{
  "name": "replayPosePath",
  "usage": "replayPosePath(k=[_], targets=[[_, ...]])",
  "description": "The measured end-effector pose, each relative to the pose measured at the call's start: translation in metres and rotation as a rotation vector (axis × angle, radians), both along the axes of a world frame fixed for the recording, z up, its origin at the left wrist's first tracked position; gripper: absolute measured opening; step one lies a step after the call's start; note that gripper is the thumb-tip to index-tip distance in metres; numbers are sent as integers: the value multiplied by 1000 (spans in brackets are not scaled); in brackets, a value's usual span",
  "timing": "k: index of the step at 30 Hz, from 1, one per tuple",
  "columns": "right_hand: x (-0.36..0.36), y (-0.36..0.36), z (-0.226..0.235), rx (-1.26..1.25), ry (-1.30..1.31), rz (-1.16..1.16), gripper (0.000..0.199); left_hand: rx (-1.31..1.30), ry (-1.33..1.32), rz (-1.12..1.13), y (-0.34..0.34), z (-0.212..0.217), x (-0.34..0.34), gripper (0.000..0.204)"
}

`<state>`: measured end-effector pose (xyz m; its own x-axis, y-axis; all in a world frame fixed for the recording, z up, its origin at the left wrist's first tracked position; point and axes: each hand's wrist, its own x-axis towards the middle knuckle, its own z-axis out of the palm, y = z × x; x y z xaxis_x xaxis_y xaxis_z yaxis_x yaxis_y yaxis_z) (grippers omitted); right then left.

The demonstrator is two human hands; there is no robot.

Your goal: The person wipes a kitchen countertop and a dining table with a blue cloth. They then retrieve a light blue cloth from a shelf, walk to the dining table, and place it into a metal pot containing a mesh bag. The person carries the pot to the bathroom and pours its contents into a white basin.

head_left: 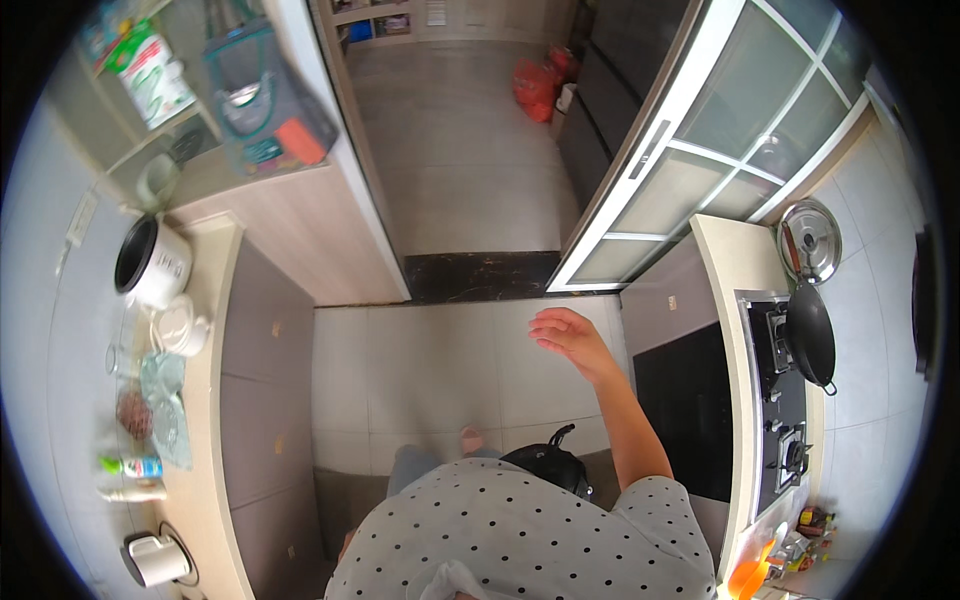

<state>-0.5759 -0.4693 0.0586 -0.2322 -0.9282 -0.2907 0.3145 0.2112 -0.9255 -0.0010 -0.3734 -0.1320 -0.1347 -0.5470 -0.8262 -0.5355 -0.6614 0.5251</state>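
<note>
"Pale floor tiles [430, 360] run between a left counter [205, 430] and a right counter [735, 250], with a dark stone threshold [480, 278] crossing the open doorway ahead."

"And the hands?"

"The right hand [565, 335] is raised over the floor, out in front of the body, loosely spread. Its fingers point left, slightly bent and close to one another, and they hold and touch nothing."

"What about the left hand?"

"I can't tell how it stands. Only a sliver of skin shows beside the spotted shirt [500, 530] on the left, and it may be hand or forearm."

"Which thing lies nearest?"

"A black object, probably a bag [548, 468], though the shirt hides its lower part. It sits just in front of the body, between the legs and the right forearm, apart from the right hand."

"Which way does it point?"

"Its visible length runs mostly left to right, sloping down toward the right; a loop at its top sticks up and to the right."

"Anything on the stove?"

"A dark wok [810, 330] on the hob [775, 410], its long brown handle toward the doorway end, near a round metal lid [815, 240]."
</note>
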Motion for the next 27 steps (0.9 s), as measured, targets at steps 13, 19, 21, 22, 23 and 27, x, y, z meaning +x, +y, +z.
replayPosePath(k=[13,19,21,22,23,27], targets=[[-113,-148,-36,195,112,78,15,7,-30,-118,-288,-83,-92,28],[-169,-216,-21,170,79,-166,18,-166,255,-63,-459,-75,-219,28],[-190,-243,-19,165,79,-243,20,-120,201,-53,-501,-48,-273,28],[-203,-256,-21,148,64,-245,20,-127,151,-156,-520,-42,-294,28],[-217,-270,-23,130,49,-245,20,-144,152,-173,-529,-36,-313,28],[-277,-339,-44,65,-28,-222,20,-126,119,-225,-570,-42,-368,27]])
